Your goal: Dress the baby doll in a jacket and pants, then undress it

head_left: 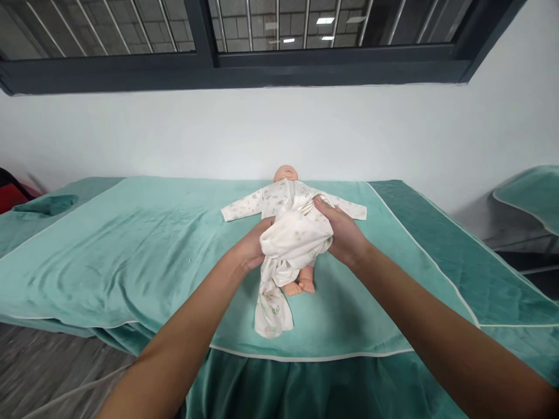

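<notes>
On its back on the bed lies a baby doll (286,173), its head by the wall and its bare feet (300,286) towards me. A white printed baby top (275,198) covers its chest, with both sleeves spread out sideways. Above the doll's middle I hold a bunched white baby garment (299,235); one part of it hangs down on the near left. My left hand (254,243) grips its left side, fingers partly hidden by the cloth. On the other side my right hand (340,227) is closed on the gathered fabric, thumb on top.
A light green cover (144,244) with white piping lies over the darker green bed (493,273). Behind stands a white wall below a dark-framed barred window (332,64). A red and black item (13,192) is at the far left, a green padded piece (530,195) at the right.
</notes>
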`<state>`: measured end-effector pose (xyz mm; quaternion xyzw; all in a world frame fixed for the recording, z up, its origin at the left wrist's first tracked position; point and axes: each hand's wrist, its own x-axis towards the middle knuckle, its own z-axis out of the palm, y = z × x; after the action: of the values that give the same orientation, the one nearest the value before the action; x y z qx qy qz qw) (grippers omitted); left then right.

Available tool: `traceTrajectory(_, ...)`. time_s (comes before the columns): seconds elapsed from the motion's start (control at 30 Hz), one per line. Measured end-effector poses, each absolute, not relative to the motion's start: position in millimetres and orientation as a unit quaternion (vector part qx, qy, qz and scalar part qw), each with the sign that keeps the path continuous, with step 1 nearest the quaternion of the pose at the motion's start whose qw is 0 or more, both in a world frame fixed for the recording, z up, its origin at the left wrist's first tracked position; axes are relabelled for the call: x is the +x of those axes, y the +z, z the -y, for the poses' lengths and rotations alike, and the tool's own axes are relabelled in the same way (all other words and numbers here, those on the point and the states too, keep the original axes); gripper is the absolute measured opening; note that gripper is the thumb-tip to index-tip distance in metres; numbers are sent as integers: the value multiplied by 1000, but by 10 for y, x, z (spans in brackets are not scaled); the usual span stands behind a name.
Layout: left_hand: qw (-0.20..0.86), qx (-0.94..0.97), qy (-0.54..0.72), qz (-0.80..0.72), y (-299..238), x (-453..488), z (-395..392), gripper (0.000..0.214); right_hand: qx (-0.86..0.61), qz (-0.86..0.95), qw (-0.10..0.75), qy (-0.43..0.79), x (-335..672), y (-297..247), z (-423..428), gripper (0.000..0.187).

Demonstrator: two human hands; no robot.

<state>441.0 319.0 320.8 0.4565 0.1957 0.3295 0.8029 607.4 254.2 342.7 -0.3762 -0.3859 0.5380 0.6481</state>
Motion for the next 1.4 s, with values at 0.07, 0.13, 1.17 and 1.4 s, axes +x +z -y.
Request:
traceTrajectory(0.07,797,440,373,-179,3218,4451,-3176,35,-394,404,607,559,6082,3341,-2486,41)
traceTrajectory(0.13,799,408,416,-151,3236,4500,-3147,31,-414,425,542,595,6085,3276,-2425,43)
traceTrajectory(1.17,436,844,58,-306,2879,4342,-2752,17,-543,304,561,546,5718,2447,-1489,56)
traceTrajectory(1.4,514,808,97,-272,2911,4338,-2805,24,-572,377,578,444,5815,2268,-1569,54)
